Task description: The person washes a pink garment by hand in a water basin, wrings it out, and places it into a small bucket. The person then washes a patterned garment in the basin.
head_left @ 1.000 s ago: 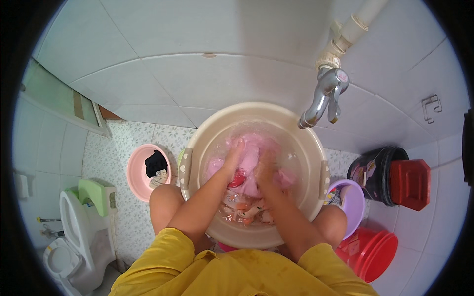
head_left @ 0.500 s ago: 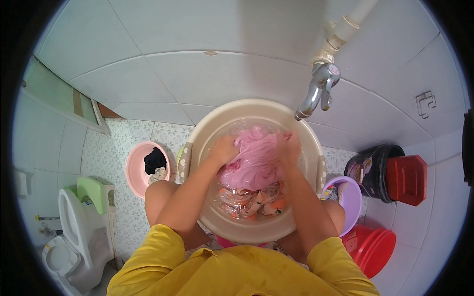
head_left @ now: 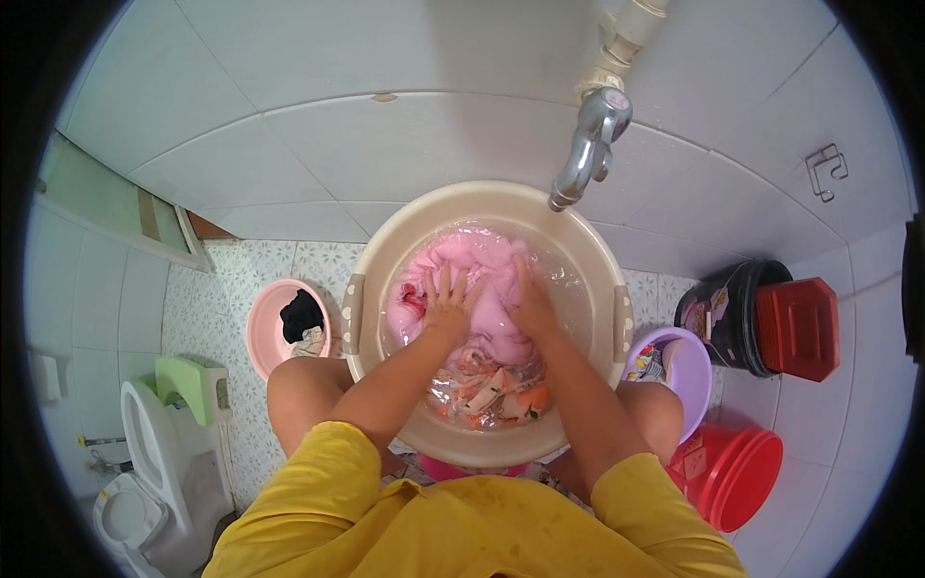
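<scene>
A large beige basin (head_left: 385,223) of water stands between my knees. Pink cloth (head_left: 493,323) lies wet in it, with a dark red patch at its left side. Nearer to me, an orange-and-white patterned cloth (head_left: 487,390) shows under the water. My left hand (head_left: 449,306) rests flat on the pink cloth with its fingers spread. On the right side of the same cloth lies my right hand (head_left: 530,306), fingers stretched out and pointing away from me. Neither hand grips anything.
A chrome tap (head_left: 584,154) juts from the wall above the basin's far right rim. Left are a pink tub (head_left: 260,332) with clothes and a green stool (head_left: 189,385) by the toilet (head_left: 159,453). Right are a purple basin (head_left: 696,385), a black bucket (head_left: 723,313) and red buckets (head_left: 747,477).
Both hands have let go of the bunched pink cloth and now lie flat on it. The cloth has spread out and sunk lower, leftward in the basin.
</scene>
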